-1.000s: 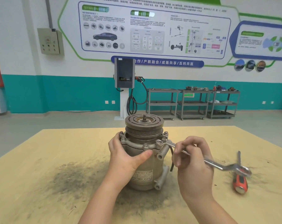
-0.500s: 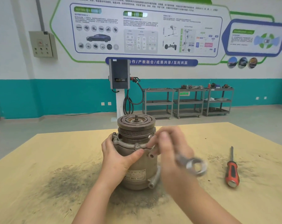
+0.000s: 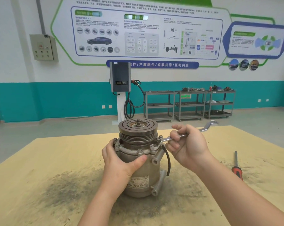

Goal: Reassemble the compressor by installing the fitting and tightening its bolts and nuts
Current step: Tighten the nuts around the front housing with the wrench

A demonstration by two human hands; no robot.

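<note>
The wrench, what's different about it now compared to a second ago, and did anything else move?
The wrench swung round: a second ago its free end pointed right and toward the person, now it angles up and away to the right. Its ring end sits at a flange bolt, and the right hand grips the shaft. The left hand still holds the compressor, and the screwdriver still lies on the table.

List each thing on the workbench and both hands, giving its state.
Compressor: upright on the table, pulley on top.
Wrench: ring end on a flange bolt at the right.
Screwdriver: lying flat, untouched.
Left hand: gripping the compressor body.
Right hand: gripping the wrench shaft.
</note>
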